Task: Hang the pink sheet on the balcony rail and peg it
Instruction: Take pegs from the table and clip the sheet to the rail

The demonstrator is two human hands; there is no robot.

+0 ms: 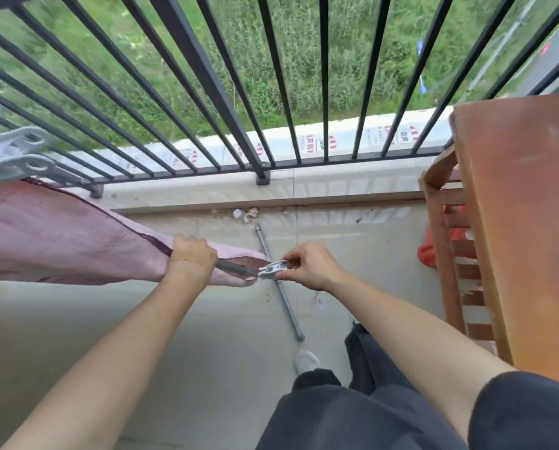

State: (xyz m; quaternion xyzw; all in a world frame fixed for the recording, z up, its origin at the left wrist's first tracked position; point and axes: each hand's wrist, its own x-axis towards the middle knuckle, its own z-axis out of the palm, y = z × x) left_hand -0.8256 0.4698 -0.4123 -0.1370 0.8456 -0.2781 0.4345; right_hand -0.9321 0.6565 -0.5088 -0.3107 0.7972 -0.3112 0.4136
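Concrete floor (76, 336), black railing (206, 76) across top of frame, grass (288, 60) beyond.

Centre: right hand (310, 267) pinches grey peg (273, 269) between thumb and fingers, peg's jaws at the sheet's end on a dark rail (236, 270). Left hand (192, 258) just left of it, fingers curled over pink sheet (60, 238) and rail. Sheet drapes away to left edge. Second peg (15, 157) upper left, at the sheet's top. Metal rod (284, 303) on floor under the hands. Wooden table (515, 222) at right.
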